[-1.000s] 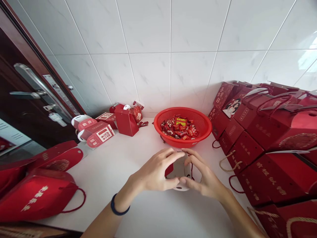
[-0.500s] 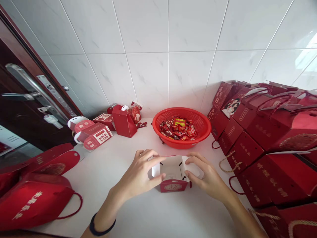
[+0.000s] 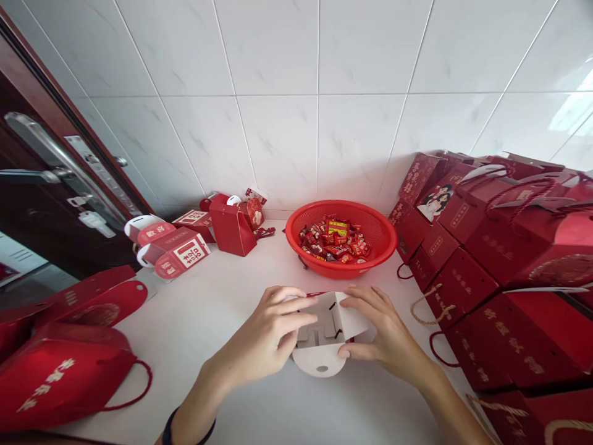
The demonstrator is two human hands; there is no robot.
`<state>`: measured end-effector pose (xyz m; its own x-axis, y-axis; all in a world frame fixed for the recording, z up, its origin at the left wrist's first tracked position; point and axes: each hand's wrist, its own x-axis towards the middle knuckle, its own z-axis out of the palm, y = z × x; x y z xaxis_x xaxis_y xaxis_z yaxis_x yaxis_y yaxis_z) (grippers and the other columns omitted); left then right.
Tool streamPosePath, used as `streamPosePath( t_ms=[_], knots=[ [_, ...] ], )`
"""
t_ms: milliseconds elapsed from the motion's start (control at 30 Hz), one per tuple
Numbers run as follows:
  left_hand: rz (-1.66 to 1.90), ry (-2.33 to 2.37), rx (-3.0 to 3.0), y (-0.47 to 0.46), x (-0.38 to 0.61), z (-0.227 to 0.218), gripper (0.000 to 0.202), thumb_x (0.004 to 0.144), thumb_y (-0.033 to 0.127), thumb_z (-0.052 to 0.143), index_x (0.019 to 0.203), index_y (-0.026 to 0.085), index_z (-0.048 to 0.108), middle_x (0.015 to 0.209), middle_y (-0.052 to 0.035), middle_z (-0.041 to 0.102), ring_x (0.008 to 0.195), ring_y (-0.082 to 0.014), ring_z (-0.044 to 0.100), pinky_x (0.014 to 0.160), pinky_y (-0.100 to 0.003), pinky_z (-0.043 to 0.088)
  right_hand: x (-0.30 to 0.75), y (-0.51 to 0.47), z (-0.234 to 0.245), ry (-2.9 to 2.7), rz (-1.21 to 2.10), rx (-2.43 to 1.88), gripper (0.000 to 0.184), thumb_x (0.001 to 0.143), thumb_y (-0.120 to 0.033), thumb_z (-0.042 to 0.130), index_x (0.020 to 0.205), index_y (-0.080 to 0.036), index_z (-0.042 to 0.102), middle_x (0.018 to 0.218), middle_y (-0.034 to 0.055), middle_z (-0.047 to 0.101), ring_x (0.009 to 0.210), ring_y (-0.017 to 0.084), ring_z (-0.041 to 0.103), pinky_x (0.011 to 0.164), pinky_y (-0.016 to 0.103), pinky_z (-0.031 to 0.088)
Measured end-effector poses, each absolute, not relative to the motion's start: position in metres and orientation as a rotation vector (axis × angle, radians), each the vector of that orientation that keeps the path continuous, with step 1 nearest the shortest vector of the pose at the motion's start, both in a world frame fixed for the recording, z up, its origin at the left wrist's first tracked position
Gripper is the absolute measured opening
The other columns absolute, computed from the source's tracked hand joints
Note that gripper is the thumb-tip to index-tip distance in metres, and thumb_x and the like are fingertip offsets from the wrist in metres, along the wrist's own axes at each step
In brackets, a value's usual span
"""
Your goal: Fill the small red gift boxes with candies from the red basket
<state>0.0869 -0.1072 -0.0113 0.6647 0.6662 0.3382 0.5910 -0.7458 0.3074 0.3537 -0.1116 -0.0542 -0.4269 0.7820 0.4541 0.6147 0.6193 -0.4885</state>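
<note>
A small red gift box with a white inside (image 3: 325, 334) stands open on the white counter (image 3: 222, 309), its flaps spread and its near flap folded down toward me. My left hand (image 3: 271, 337) grips its left side with curled fingers. My right hand (image 3: 384, 337) holds its right side, fingers bent over the right flap. Just beyond the box sits a red plastic basket (image 3: 365, 217) holding several red-wrapped candies (image 3: 336, 242).
Stacked red gift bags with rope handles (image 3: 500, 272) fill the right side. More small red boxes (image 3: 180, 247) and one upright box (image 3: 231, 227) lie at the back left. Large red bags (image 3: 65, 364) rest at the left near a dark door with a metal handle (image 3: 41, 161).
A second ago both hands were cupped over the closed-up box. Since then the box has opened, its white inside showing, and the near flap has dropped down toward me.
</note>
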Motion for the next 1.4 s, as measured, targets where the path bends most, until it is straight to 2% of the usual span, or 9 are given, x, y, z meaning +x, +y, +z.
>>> streamPosePath(
  t_ms=[233, 367, 633, 733, 867, 967, 1133, 1300, 1400],
  knots=[
    [0.635, 1.145, 2.602, -0.106, 0.083, -0.012, 0.061, 0.086, 0.008, 0.053, 0.145, 0.025, 0.051, 0.157, -0.0066, 0.045, 0.145, -0.0282, 0.039, 0.114, -0.048, 0.043, 0.355, -0.112, -0.06, -2.181, 0.513, -1.091, 0.068, 0.079, -0.062, 0.073, 0.134, -0.024, 0.059, 0.148, 0.016, 0.053, 0.139, 0.034, 0.048, 0.115, 0.054, 0.038],
    [0.608, 1.156, 2.514, -0.104, 0.074, -0.018, 0.065, 0.093, 0.02, 0.056, 0.155, 0.028, 0.037, 0.16, -0.0095, 0.041, 0.147, -0.0291, 0.037, 0.116, -0.049, 0.041, 0.356, -0.111, -0.062, -2.169, 0.593, -1.091, 0.071, 0.081, -0.058, 0.073, 0.141, -0.023, 0.055, 0.152, 0.0165, 0.048, 0.143, 0.034, 0.043, 0.117, 0.054, 0.036],
    [0.616, 1.02, 2.01, -0.093, 0.069, -0.05, 0.067, 0.097, 0.044, 0.058, 0.157, 0.035, 0.03, 0.17, 0.0002, 0.015, 0.156, -0.0259, 0.013, 0.126, -0.046, 0.023, 0.359, -0.108, -0.069, -2.037, 0.652, -1.172, 0.077, 0.082, -0.056, 0.074, 0.146, -0.027, 0.043, 0.156, 0.0137, 0.043, 0.142, 0.03, 0.045, 0.114, 0.048, 0.042],
    [0.71, 1.026, 1.949, -0.088, 0.077, -0.055, 0.075, 0.091, 0.049, 0.065, 0.157, 0.033, 0.031, 0.169, -0.0015, 0.018, 0.156, -0.0277, 0.015, 0.126, -0.048, 0.022, 0.364, -0.102, -0.074, -1.978, 0.572, -1.225, 0.068, 0.08, -0.057, 0.074, 0.136, -0.026, 0.05, 0.157, 0.0141, 0.041, 0.142, 0.032, 0.044, 0.112, 0.05, 0.044],
    [0.831, 0.996, 1.978, -0.079, 0.088, -0.056, 0.077, 0.085, 0.049, 0.072, 0.153, 0.032, 0.039, 0.166, -0.0052, 0.028, 0.153, -0.0314, 0.024, 0.125, -0.051, 0.027, 0.371, -0.094, -0.076, -1.91, 0.495, -1.274, 0.06, 0.08, -0.057, 0.074, 0.128, -0.025, 0.057, 0.141, 0.0132, 0.057, 0.127, 0.032, 0.057, 0.101, 0.048, 0.051],
    [0.92, 0.967, 2.011, -0.075, 0.092, -0.06, 0.074, 0.084, 0.048, 0.074, 0.149, 0.031, 0.045, 0.163, -0.0086, 0.035, 0.151, -0.0328, 0.031, 0.123, -0.052, 0.031, 0.374, -0.09, -0.076, -1.87, 0.462, -1.239, 0.065, 0.079, -0.057, 0.075, 0.131, -0.025, 0.055, 0.129, 0.0118, 0.063, 0.116, 0.029, 0.063, 0.097, 0.046, 0.053],
    [1.105, 0.934, 2.028, -0.076, 0.097, -0.074, 0.062, 0.086, 0.046, 0.073, 0.141, 0.029, 0.051, 0.162, -0.0114, 0.035, 0.15, -0.0343, 0.032, 0.12, -0.053, 0.035, 0.372, -0.091, -0.076, -1.805, 0.398, -1.153, 0.075, 0.079, -0.055, 0.077, 0.14, -0.022, 0.048, 0.129, 0.0129, 0.064, 0.111, 0.027, 0.066, 0.093, 0.042, 0.056],
    [1.23, 0.972, 2.017, -0.075, 0.101, -0.083, 0.057, 0.084, 0.047, 0.074, 0.134, 0.028, 0.055, 0.157, -0.0128, 0.039, 0.148, -0.0351, 0.035, 0.118, -0.054, 0.037, 0.37, -0.094, -0.072, -1.852, 0.318, -1.059, 0.041, 0.085, -0.049, 0.072, 0.117, -0.023, 0.065, 0.133, 0.013, 0.062, 0.119, 0.027, 0.063, 0.097, 0.04, 0.055],
    [1.276, 0.972, 2.024, -0.075, 0.105, -0.087, 0.056, 0.085, 0.048, 0.073, 0.133, 0.028, 0.054, 0.156, -0.0133, 0.04, 0.146, -0.0347, 0.036, 0.117, -0.054, 0.037, 0.372, -0.093, -0.073, -1.872, 0.297, -1.072, 0.033, 0.089, -0.049, 0.068, 0.11, -0.024, 0.071, 0.133, 0.0133, 0.061, 0.121, 0.027, 0.062, 0.098, 0.041, 0.054]
  ],
)
